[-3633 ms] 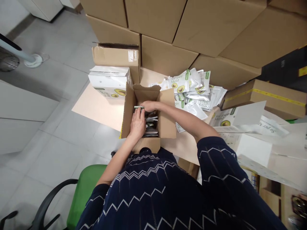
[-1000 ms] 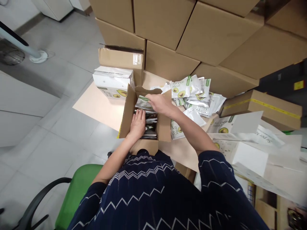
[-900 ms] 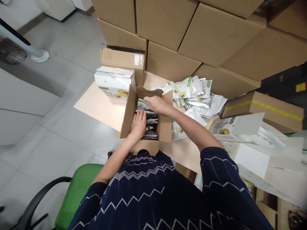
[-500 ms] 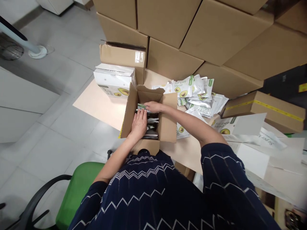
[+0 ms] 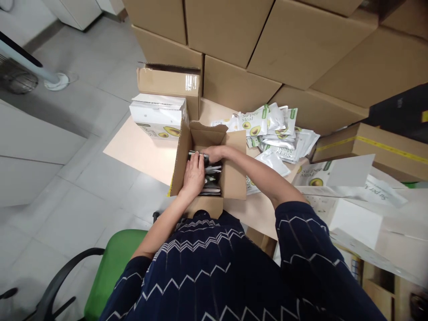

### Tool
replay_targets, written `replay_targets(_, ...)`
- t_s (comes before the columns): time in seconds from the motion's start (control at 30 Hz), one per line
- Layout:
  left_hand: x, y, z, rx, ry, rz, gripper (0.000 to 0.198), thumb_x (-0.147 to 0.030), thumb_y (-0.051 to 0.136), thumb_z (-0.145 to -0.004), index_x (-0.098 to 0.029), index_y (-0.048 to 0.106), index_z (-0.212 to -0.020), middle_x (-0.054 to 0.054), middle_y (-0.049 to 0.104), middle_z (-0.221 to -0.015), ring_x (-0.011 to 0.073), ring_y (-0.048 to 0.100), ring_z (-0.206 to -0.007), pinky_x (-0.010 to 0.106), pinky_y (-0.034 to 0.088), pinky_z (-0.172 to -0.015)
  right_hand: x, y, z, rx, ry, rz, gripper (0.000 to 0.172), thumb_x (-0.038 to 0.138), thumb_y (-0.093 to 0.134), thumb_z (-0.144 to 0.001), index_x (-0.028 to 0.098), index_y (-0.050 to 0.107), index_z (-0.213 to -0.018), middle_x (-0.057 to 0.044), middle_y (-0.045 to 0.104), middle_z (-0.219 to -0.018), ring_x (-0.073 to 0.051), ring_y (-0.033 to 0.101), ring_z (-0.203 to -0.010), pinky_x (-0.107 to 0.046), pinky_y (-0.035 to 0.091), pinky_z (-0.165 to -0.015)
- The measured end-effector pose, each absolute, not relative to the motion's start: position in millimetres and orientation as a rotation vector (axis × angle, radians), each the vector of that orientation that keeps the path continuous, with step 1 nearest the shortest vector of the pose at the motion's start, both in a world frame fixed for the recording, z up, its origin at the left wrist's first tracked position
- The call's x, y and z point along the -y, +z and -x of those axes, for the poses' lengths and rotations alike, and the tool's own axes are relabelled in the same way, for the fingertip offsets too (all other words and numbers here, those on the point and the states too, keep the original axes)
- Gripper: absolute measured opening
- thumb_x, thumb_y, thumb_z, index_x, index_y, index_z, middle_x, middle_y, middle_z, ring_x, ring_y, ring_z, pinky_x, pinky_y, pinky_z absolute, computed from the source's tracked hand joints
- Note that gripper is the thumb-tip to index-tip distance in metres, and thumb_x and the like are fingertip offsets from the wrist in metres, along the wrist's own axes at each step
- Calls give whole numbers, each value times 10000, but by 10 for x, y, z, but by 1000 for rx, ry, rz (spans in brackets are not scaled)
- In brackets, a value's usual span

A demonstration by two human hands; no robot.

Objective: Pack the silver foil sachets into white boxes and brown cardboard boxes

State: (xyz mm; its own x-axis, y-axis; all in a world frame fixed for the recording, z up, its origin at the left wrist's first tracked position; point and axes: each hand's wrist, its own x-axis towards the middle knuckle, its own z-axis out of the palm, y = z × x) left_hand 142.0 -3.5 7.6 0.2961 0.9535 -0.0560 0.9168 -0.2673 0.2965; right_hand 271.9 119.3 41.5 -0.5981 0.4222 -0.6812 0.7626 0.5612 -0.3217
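Observation:
An open cardboard box point(image 5: 234, 178) stands in front of me on the table edge, with a row of upright pouches point(image 5: 212, 179) inside. My left hand point(image 5: 194, 173) reaches over the box's left side, its fingers stretched flat against the tops of the pouches. Inside the far part of the box, my right hand point(image 5: 214, 154) grips a pouch point(image 5: 194, 154); its fingertips are partly hidden in the box. To the right lies a loose heap of white pouches point(image 5: 256, 120) printed with avocados.
A white printed carton point(image 5: 157, 117) and a brown box point(image 5: 167, 82) stand behind on the left. Large stacked cartons point(image 5: 230, 26) rise at the back. An opened white carton point(image 5: 354, 218) lies at right. A green chair point(image 5: 117, 258) is at my lower left.
My right hand has pushed the pouch lower into the box, and its green top edge shows less now. My left hand stays on the pouches. The view has shifted slightly.

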Motion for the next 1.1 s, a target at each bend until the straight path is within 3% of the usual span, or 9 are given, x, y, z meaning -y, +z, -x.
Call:
replay_targets(0.13, 20, 75, -1425, -1694, 183, -2331, 669, -103, 470, -877, -24, 284, -1515, 234, 275, -1604, 337, 232, -1506, 522, 304, -1195, -1227, 407, -2729, -2284, -840, -901, 555, 91, 616, -797, 56, 566, -1348, -180, 666, -1268, -254, 670, -1066, -238, 491, -781)
replay_targets(0.37, -20, 60, -1413, -1698, 65, -2343, 646, -142, 453, -906, -10, 296, -1518, 208, 276, -1611, 355, 219, -1506, 524, 289, -1199, -1141, 424, -2660, -2239, -647, -950, 353, 103, 593, -840, 5, 699, -1161, -238, 697, -1169, -303, 684, -1052, -283, 500, -806)
replay_targets(0.5, -38, 46, -1425, -1700, 29, -2350, 655, -143, 460, -905, -7, 290, -1522, 207, 259, -1617, 357, 213, -1508, 527, 268, -1210, -1048, 384, -2658, -2298, -715, -1066, 294, 146, 603, -876, 53, 714, -1132, -211, 713, -1152, -277, 684, -1080, -260, 494, -857)
replay_targets(0.6, -49, 45, -1435, -1712, 1, -2342, 662, -143, 465, -901, -9, 288, -1525, 206, 254, -1618, 359, 206, -1509, 524, 268, -1210, -953, 464, -2737, -2394, -830, -1250, 275, 177, 600, -895, 69, 703, -1126, -206, 724, -1116, -261, 691, -1064, -261, 503, -872)
replay_targets(0.7, -53, 54, -1437, -1718, -9, -2339, 653, -151, 462, -906, -17, 298, -1523, 206, 262, -1616, 355, 206, -1510, 526, 274, -1206, -840, 653, -3007, -2726, -1078, -1511, 344, 219, 557, -936, 123, 624, -1259, -151, 715, -1169, -204, 688, -1048, -277, 520, -890)
replay_targets(0.8, -49, 65, -1438, -1708, 2, -2345, 647, -166, 463, -913, -22, 305, -1523, 199, 266, -1617, 363, 208, -1508, 532, 268, -1208, -699, 715, -3550, -2866, -1322, -2184, 358, 347, 476, -986, 206, 568, -1302, -78, 714, -1144, -137, 693, -942, -274, 546, -843)
replay_targets(0.93, -43, 70, -1438, -1705, 38, -2335, 652, -170, 466, -913, -20, 299, -1526, 203, 262, -1617, 364, 205, -1509, 535, 263, -1210, -306, 305, -4434, -1980, -1027, -3262, 395, 464, 514, -939, 195, 582, -1220, -86, 695, -1038, -163, 689, -879, -290, 553, -777)
replay_targets(1.0, -41, 68, -1436, -1702, 47, -2333, 654, -173, 468, -912, -19, 298, -1526, 206, 264, -1616, 368, 207, -1507, 542, 262, -1209, 3, -33, -4729, -1465, -840, -3183, 453, 469, 629, -855, 152, 599, -1177, -129, 688, -1029, -240, 670, -990, -358, 537, -856)
replay_targets(1.1, -40, 63, -1432, -1688, 57, -2335, 653, -178, 469, -912, -22, 302, -1524, 208, 264, -1615, 367, 207, -1508, 549, 256, -1211, 468, -506, -4850, -1096, -922, -2841, 668, 533, 729, -741, 126, 571, -1246, -208, 621, -1215, -338, 584, -1181, -427, 479, -966)
